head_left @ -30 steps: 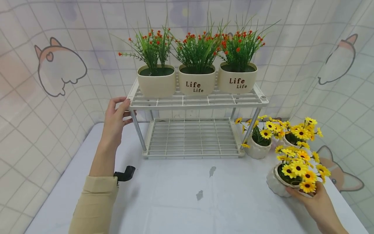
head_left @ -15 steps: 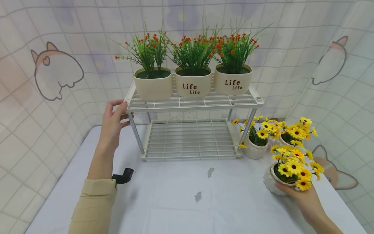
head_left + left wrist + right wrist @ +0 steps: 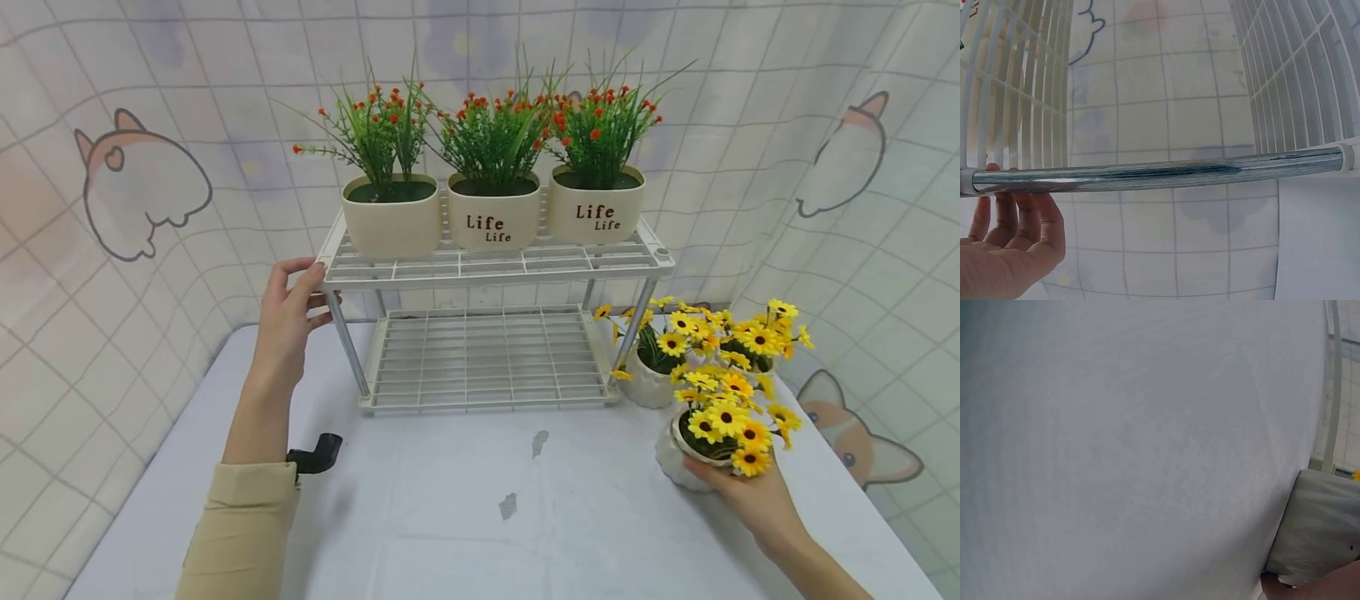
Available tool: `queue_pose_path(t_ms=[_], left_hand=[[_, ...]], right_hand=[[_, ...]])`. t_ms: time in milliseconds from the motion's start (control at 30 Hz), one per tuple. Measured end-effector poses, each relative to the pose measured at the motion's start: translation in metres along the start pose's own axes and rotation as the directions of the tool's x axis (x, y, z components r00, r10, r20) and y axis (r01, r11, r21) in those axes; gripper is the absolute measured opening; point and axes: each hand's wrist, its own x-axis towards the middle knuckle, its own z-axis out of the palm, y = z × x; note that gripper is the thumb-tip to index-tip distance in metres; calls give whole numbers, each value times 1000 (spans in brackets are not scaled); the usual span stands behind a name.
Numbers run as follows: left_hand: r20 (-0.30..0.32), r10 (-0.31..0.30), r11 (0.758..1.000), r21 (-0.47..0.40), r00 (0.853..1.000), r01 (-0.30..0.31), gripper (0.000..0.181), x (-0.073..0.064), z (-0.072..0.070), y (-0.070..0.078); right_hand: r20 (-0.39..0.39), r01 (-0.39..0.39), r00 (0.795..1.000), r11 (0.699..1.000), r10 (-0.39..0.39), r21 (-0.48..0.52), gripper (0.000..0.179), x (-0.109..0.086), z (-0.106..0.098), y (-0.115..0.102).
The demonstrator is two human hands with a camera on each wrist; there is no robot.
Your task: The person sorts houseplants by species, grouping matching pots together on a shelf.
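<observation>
At the left front corner of a white two-tier wire rack [image 3: 491, 404], my left hand [image 3: 288, 308] grips the upper tier. Seen from the left wrist, its fingers [image 3: 1047, 225] curl around the end of a metal post [image 3: 1166, 175]. My right hand [image 3: 757, 504] holds a white ribbed pot [image 3: 672, 454] of yellow daisy-like flowers from its right side, the thumb near the rim. In the right wrist view the pot [image 3: 1319, 528] shows low at the right edge, close to the white cloth [image 3: 1147, 437].
Several potted plants stand about: three cream oval pots [image 3: 495, 212] with red-flowered greenery line the upper tier, two marked "Life". Two more daisy pots, one nearer the rack [image 3: 648, 379], sit at the right. Grey leaf-shaped marks [image 3: 508, 506] dot the tabletop. A tile-patterned curtain [image 3: 247, 100] surrounds the table.
My right hand has moved the daisy pot left and slightly back, toward the rack. My left hand keeps its grip on the corner; the view has shifted slightly.
</observation>
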Motion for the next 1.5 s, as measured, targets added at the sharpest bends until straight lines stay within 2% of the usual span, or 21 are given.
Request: queue_pose_path(t_ms=[133, 433, 600, 733, 800, 933, 1067, 1200, 1500], left_hand=[[-1, 0, 1000, 1, 1000, 0, 38, 0, 0, 0], [0, 4, 1000, -1, 1000, -4, 40, 0, 0, 0], [5, 15, 1000, 5, 1000, -15, 39, 1, 1, 1], [5, 13, 1000, 13, 1000, -13, 39, 0, 1, 2], [7, 11, 1000, 13, 1000, -11, 39, 0, 1, 2], [10, 12, 1000, 1, 1000, -12, 39, 0, 0, 1], [13, 17, 1000, -7, 1000, -17, 39, 0, 0, 1], [9, 20, 1000, -2, 1000, -20, 39, 0, 1, 0], [-3, 13, 1000, 4, 1000, -13, 38, -1, 1, 1]], right_hand=[[31, 0, 1000, 1000, 0, -23, 111, 3, 1, -4], [28, -55, 998, 997, 57, -59, 120, 5, 1, -10], [58, 30, 998, 999, -28, -33, 112, 5, 4, -20], [91, 113, 989, 993, -115, 21, 103, 6, 9, -31], [105, 128, 986, 991, -132, 40, 102, 6, 14, -38], [141, 210, 966, 976, -217, 63, 94, 5, 27, -51], [166, 324, 927, 940, -338, 104, 85, 6, 42, -62], [164, 383, 899, 911, -406, 154, 84, 11, 59, -71], [120, 426, 876, 867, -467, 259, 82, 31, 103, -83]])
